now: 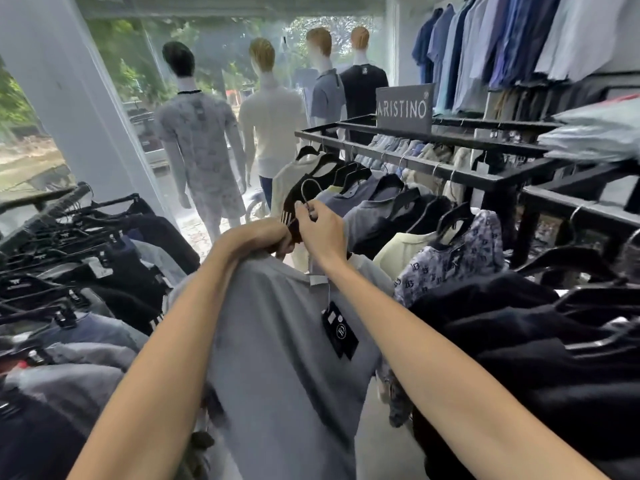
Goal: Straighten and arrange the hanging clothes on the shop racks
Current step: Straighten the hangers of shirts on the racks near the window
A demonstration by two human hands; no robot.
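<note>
You held the grey shirt (277, 341) up in the middle of the aisle, between the two rows of clothes, with its body hanging down towards you and between your forearms. Your left hand (273, 237) had its grip closed over the top of the shirt at the collar, fingers curled round the bunched cloth. Your right hand (320, 230), touching the left, pinched the stem of the hanger's metal hook (310, 180) between thumb and fingertips; the hook stood free in the air above both hands, off any rail. A black price tag (339, 330) dangled on a thin string against the shirt's front, just left of your right forearm. To the right ran the black metal rack (450, 171), its rail carrying shirts on black hangers, among them a blue patterned shirt (460, 258) just beside your right wrist and dark garments (519, 341) nearer to you. To the left, a second row of dark and grey clothes (86, 254) hung crowded on black hangers. Far ahead, four mannequins (197, 133) stood with their backs to you at the shop window, a grey brand sign (403, 107) sat on top of the right rack, and blue and pale shirts (502, 39) hung high on the far right wall.
</note>
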